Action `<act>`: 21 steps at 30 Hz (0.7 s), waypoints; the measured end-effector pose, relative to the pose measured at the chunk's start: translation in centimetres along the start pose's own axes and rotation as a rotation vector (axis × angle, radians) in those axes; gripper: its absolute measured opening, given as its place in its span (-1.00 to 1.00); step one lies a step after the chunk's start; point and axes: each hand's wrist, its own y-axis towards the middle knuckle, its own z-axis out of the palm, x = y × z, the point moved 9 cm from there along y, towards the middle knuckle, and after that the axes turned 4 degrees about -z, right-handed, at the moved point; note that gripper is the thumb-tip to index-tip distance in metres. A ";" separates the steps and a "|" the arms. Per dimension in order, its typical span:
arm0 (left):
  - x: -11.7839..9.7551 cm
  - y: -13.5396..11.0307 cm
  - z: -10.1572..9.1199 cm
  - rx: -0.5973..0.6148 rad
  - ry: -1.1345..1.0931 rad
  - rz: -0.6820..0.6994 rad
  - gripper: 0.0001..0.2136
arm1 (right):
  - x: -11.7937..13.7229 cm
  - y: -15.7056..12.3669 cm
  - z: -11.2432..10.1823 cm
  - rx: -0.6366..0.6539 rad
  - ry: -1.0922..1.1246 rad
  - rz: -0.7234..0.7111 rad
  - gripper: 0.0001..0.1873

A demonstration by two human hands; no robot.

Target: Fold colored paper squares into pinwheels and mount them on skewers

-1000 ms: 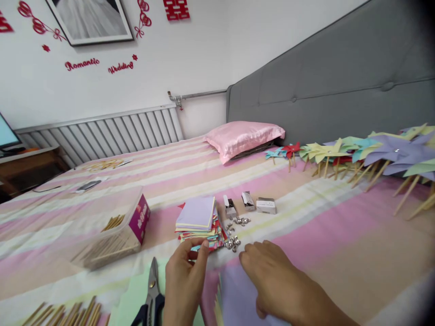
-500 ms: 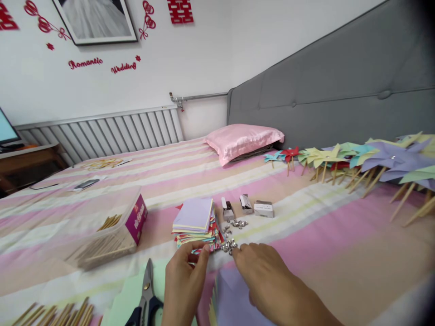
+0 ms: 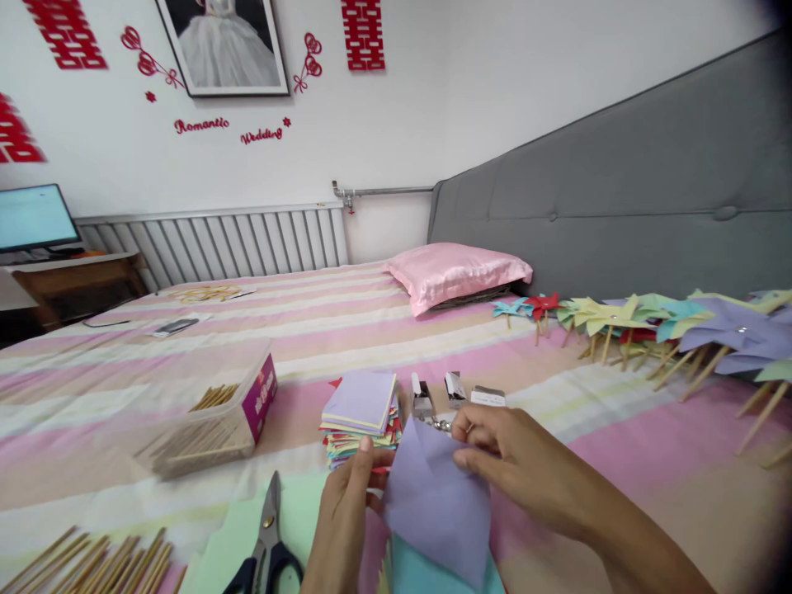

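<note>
A purple paper sheet [image 3: 436, 499] is raised at a tilt between my hands, over a stack topped with light blue paper [image 3: 414, 569]. My right hand [image 3: 507, 445] pinches its upper right edge between thumb and fingers. At the left edge is my left hand [image 3: 350, 503], thumb and fingers apart, fingertips against or just beside the sheet. Behind stands a stack of small coloured paper squares [image 3: 362, 404]. Small shiny metal pieces [image 3: 440, 424] lie beyond the sheet, mostly hidden by it. Dark-handled scissors [image 3: 269, 528] rest on light green paper [image 3: 228, 528] left of my left hand.
A clear plastic box [image 3: 204, 437] of thin sticks stands to the left, with loose sticks [image 3: 117, 565] in front. Small white boxes [image 3: 454, 388] stand behind the metal pieces. Several paper pinwheels [image 3: 723, 330] line the right, below the grey headboard [image 3: 594, 173]. A pink pillow [image 3: 461, 272] lies farther back.
The purple sheet has come up off its stack, uncovering light blue paper. My right hand has moved up and right with it. The camera view has shifted left and up.
</note>
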 end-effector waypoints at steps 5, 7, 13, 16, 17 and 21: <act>0.8 0.3 1.1 0.086 -0.188 -0.065 -0.55 | -0.9 0.4 -0.6 -0.081 0.233 0.059 -0.92; 0.4 -0.1 1.6 0.116 -0.248 -0.019 -0.64 | -0.9 0.5 -0.8 -0.110 0.286 0.069 -0.91; -0.8 -2.0 2.8 0.167 -0.542 -0.037 -0.87 | -0.4 0.8 -0.3 -0.110 0.402 0.061 -0.86; -1.5 -2.4 3.0 0.159 -0.572 -0.031 -0.84 | 0.0 0.9 0.6 -0.061 0.452 0.056 -0.84; -1.6 -2.5 3.0 0.147 -0.580 -0.032 -0.80 | 0.1 0.9 0.9 -0.051 0.459 0.056 -0.84; -1.5 -2.6 2.8 0.079 -0.572 -0.053 -0.69 | 0.6 0.8 1.4 -0.026 0.483 0.059 -0.84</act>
